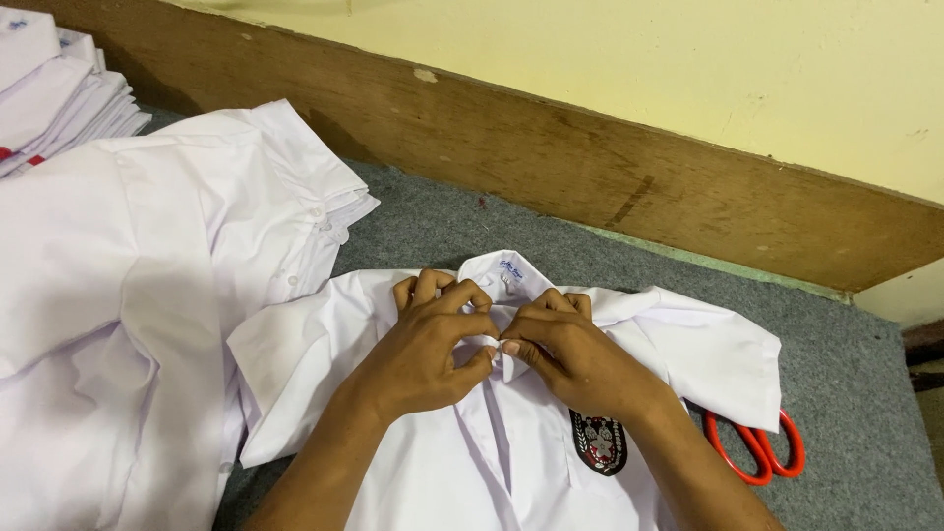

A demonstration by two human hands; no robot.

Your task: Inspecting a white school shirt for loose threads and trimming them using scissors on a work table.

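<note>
A white short-sleeved shirt (pixel 688 344) lies face up on the grey cloth surface, collar (pixel 506 270) pointing away from me. A dark badge (pixel 599 442) is sewn on its chest pocket. My left hand (pixel 428 339) and my right hand (pixel 565 349) meet just below the collar. Both pinch the shirt's front edges together at the top button, fingertips touching.
A heap of white shirts (pixel 128 295) covers the left side, with a folded stack (pixel 54 84) at the far left corner. Orange-handled scissors (pixel 757 447) lie partly under the shirt's right sleeve. A wooden board (pixel 590 167) runs along the wall behind.
</note>
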